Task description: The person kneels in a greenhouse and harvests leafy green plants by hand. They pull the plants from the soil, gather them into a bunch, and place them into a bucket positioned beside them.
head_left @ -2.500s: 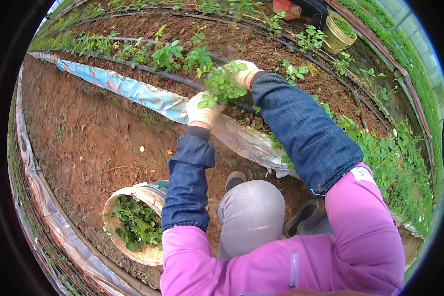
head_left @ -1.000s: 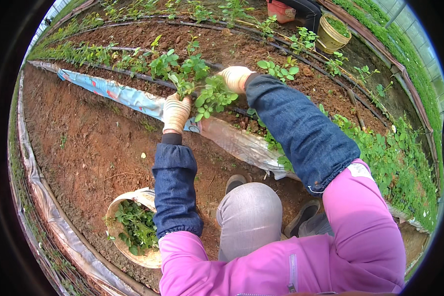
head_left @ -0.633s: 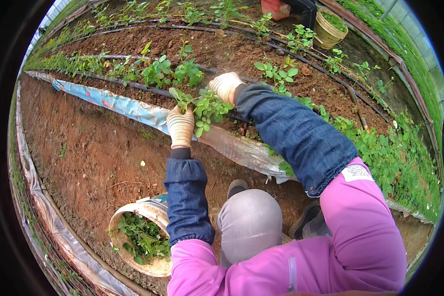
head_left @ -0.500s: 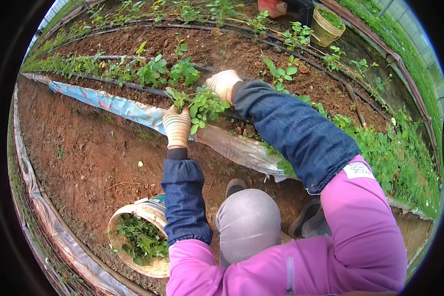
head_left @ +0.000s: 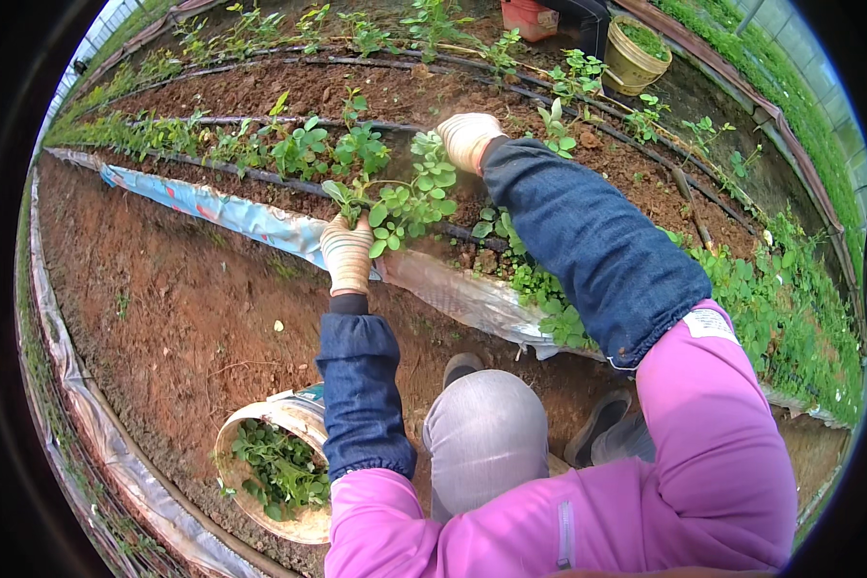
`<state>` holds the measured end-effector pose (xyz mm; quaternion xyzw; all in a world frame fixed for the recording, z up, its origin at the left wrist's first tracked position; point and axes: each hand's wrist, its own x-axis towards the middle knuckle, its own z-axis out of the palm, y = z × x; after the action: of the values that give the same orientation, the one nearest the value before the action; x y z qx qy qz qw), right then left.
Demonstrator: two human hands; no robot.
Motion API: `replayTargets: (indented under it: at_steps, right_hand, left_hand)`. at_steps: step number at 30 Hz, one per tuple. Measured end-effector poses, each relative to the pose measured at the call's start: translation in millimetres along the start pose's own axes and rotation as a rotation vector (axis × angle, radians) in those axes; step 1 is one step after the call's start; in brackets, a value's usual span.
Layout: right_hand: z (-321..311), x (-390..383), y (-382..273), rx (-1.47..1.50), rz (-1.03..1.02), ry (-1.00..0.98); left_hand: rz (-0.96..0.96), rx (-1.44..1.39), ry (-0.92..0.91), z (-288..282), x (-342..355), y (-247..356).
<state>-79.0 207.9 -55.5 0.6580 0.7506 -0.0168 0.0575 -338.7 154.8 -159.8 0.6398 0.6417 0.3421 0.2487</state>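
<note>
My left hand (head_left: 347, 252), in a striped knit glove, is closed around a bunch of leafy green plants (head_left: 345, 204) at the bed's near edge. More round-leaved greenery (head_left: 405, 210) spreads just right of that fist. My right hand (head_left: 469, 142), gloved alike, is curled low over the soil, farther off and to the right. Beside its fingers stands a pale-leaved stem (head_left: 433, 166); whether they grip it is hidden. Both forearms wear dark denim sleeve covers.
A tipped white bucket (head_left: 308, 420) with cut greenery lies on the path, left of my knee. Black drip lines (head_left: 289, 178) run along the bed (head_left: 549, 207), edged with plastic sheeting (head_left: 212, 207). A stick (head_left: 692, 207) lies right; a yellow bucket (head_left: 636, 67) and a red container (head_left: 530, 17) stand beyond.
My right hand has moved right and slightly away, and the pale-leaved stem now shows beside it. My left hand keeps its bunch in nearly the same place.
</note>
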Motion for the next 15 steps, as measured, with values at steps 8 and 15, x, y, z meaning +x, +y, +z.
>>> replayTargets:
  at_steps: [8,15]
  right_hand:
    - [-23,17,66,0.241,0.188,0.067]
    - [-12,4,2,0.223,-0.178,-0.075]
  left_hand:
    - [0.024,0.015,0.018,4,-2,15]
    - [0.063,-0.100,0.071,10,-2,-4]
